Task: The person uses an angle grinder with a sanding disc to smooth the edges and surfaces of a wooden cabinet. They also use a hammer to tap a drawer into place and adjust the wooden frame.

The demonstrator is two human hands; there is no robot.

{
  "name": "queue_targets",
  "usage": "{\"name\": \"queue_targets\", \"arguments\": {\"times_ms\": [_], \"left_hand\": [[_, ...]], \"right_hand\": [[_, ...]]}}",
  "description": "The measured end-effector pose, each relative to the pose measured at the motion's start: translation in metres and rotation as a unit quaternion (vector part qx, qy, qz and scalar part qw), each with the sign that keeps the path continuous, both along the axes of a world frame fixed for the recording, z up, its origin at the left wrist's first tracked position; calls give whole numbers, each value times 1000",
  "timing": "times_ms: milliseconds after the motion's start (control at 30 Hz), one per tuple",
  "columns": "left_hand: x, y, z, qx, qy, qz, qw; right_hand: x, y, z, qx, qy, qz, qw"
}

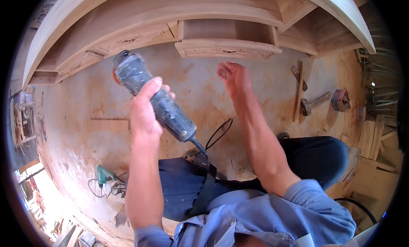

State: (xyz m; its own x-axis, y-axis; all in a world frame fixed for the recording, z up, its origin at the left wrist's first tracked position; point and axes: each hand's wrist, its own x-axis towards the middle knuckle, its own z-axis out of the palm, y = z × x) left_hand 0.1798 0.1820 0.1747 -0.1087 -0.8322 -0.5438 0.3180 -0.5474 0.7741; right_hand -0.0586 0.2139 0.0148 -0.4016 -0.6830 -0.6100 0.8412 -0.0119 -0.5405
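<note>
My left hand [147, 104] is wrapped round the body of a dark, scuffed angle grinder [172, 115]. Its head points up and left, with an orange-red disc edge [116, 76] showing at the side. From its rear end the cord [199, 145] runs down toward my lap. My right hand [236, 78] is raised just below a pulled-out wooden drawer [228, 49], apart from its carved front. The fingers are loosely bent and a little blurred, with nothing seen in them.
A curved, unfinished wooden cabinet [162, 10] spans the far side. On the dusty floor at right lie a hammer [315, 103], a wooden strip [299, 91] and a small open box [341, 100]. A green power tool [103, 175] stands at left, near a flat board [109, 124]. Wood offcuts [375, 138] are stacked far right.
</note>
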Motion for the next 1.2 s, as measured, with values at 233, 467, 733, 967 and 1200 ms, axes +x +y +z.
{"name": "queue_targets", "arguments": {"times_ms": [233,467,733,967,1200], "left_hand": [[-90,21,-33,5,124,-109,986],[-148,29,-42,11,184,-148,972],[-122,-10,-62,47,153,-116,980],[-132,4,-57,48,111,-161,980],[-107,-15,-68,53,137,-130,981]], "right_hand": [[21,60,137,-8,76,390,918],[-15,76,151,39,187,335,923],[19,27,137,48,182,358,915],[6,54,127,57,163,335,926],[23,24,129,-2,167,399,902]]}}
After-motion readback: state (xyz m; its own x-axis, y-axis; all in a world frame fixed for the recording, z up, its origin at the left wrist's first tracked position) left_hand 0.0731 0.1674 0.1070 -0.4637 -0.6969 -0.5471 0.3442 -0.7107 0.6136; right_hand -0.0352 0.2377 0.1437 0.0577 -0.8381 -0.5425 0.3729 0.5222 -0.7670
